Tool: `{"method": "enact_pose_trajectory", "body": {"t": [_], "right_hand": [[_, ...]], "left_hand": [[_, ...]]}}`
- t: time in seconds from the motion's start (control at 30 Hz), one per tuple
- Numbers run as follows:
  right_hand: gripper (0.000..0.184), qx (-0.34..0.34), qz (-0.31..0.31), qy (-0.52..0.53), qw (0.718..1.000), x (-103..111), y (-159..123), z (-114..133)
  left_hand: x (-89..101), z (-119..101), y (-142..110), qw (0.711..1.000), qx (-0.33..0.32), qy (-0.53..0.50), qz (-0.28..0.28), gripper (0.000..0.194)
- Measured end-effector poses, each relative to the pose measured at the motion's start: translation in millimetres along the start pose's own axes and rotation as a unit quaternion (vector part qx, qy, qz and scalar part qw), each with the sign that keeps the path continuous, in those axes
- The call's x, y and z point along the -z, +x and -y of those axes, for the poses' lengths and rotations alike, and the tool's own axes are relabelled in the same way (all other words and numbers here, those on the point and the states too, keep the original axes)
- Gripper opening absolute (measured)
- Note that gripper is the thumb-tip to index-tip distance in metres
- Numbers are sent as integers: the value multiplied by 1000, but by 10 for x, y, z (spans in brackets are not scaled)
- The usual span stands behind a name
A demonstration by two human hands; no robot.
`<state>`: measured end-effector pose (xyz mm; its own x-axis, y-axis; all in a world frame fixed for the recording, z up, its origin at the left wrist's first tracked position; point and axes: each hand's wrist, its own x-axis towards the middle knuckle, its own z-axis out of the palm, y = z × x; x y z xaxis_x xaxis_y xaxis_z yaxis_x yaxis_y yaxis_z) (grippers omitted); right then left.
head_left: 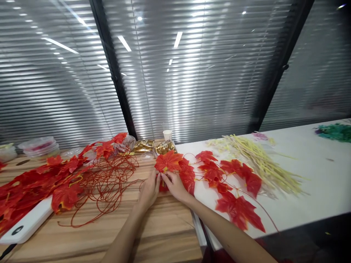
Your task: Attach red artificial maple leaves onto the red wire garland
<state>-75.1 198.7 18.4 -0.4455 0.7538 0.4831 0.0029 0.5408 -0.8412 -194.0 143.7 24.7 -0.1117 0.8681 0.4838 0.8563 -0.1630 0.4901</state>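
Note:
My left hand (149,189) and my right hand (174,185) meet near the right edge of the wooden table, fingertips pinched close together. Between them is the yellowish base of a red artificial maple leaf (168,160), which spreads out just beyond the fingers. Whether a cord is also in the pinch is too small to make out. More red leaves (187,178) lie under and beside my right hand. From there a string of red leaves on thin red cord (211,171) runs onto the white table. Left of my hands sits a loose tangle of red cord (109,182).
A heap of red leaves (35,179) covers the left side, partly over a white device (30,221) with a black cable. Behind are plastic tubs (40,146), gold packets (144,146) and a paper cup (167,135). Yellow strips (263,164) and a green pile (336,131) lie rightward.

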Motion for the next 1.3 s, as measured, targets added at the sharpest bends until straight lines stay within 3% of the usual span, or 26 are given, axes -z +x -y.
{"method": "enact_pose_trajectory", "body": {"t": [0.3, 0.77, 1.3], "right_hand": [[27, -4, 2, 62, 998, -29, 3, -16], [35, 7, 19, 25, 999, -29, 7, -21], [35, 26, 5, -2, 1000, -11, 4, -15]], "left_hand": [[-50, 96, 12, 999, -24, -36, -11, 24], [-34, 75, 11, 996, -55, -31, -60, 21], [-20, 62, 16, 996, -59, -51, -44, 20]]}}
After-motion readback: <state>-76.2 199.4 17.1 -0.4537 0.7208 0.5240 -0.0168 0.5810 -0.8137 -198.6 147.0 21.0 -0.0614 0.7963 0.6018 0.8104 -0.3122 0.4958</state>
